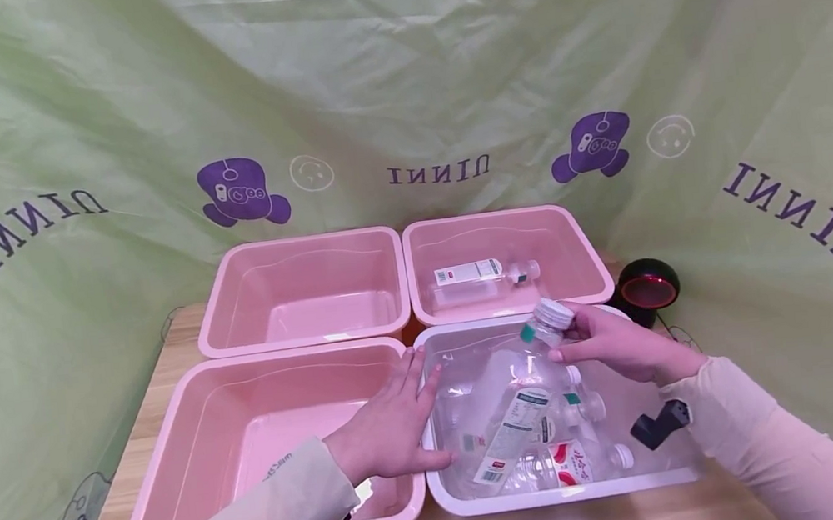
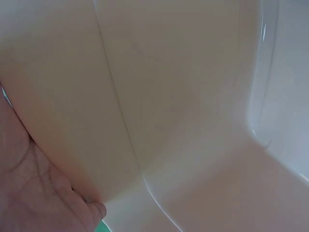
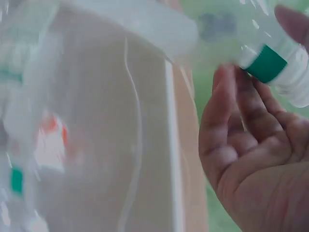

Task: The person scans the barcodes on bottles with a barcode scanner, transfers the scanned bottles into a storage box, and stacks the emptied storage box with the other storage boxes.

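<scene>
A bottle (image 1: 545, 328) is held by its neck, at the white tub's far edge (image 1: 560, 497), between the thumb and curled fingers of the right hand (image 1: 624, 342); lifting out seems the step in hand, and a steady grip clear of the edge is called for; the left hand (image 1: 395, 425) is spread, nothing gripped, at the near pink tub's right edge (image 1: 174, 400); the held bottle's base is lost among other clear bottles (image 1: 512, 435).
</scene>
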Action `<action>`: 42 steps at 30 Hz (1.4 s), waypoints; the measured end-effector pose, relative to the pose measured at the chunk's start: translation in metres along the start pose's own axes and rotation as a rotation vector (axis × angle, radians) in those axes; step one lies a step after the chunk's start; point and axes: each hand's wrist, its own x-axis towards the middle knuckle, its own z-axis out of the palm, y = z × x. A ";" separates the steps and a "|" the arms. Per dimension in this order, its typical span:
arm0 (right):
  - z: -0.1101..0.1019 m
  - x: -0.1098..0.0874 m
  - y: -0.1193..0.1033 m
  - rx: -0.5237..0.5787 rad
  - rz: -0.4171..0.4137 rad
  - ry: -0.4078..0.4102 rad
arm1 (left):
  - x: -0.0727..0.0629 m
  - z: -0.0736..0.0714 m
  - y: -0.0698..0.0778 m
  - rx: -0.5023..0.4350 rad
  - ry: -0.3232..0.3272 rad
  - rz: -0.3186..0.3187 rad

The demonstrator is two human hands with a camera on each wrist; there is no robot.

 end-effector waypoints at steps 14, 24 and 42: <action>0.005 0.006 0.006 0.209 -0.145 -0.276 | 0.000 0.002 0.000 0.020 0.012 0.003; 0.011 -0.005 -0.012 -0.118 -0.271 -0.251 | -0.001 0.003 0.001 0.021 0.020 0.002; 0.018 -0.008 -0.029 -0.160 -0.287 -0.167 | 0.000 0.003 0.001 0.015 0.022 0.004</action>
